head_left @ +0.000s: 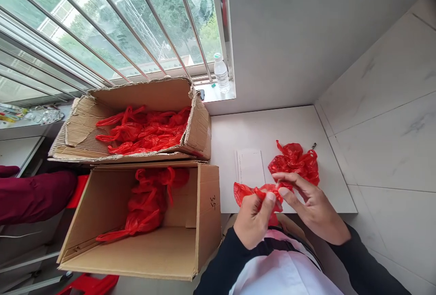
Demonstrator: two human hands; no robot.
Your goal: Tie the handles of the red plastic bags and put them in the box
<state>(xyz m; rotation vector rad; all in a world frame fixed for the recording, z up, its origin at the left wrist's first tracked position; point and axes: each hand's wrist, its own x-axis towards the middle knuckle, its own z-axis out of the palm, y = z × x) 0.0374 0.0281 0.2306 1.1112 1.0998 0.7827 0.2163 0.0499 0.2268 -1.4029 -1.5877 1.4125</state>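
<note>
A crumpled red plastic bag point(242, 191) is in front of me at the table's near edge. My left hand point(252, 220) pinches it between thumb and fingers, and its lower part hangs below the hands. My right hand point(315, 208) is at the other side of the same bag, thumb and forefinger closed around a bit of the red plastic. Just beyond my right hand, a bunch of red plastic bags point(295, 161) lies on the white table point(225, 136). What the held bag contains is hidden.
To the left, one cardboard box point(207, 222) holds several red bags, and another box point(200, 127) behind it holds more. A white notepad point(250, 165) lies on the table. A plastic bottle point(221, 74) stands on the windowsill. Someone's maroon-clothed limb point(37, 197) shows at far left.
</note>
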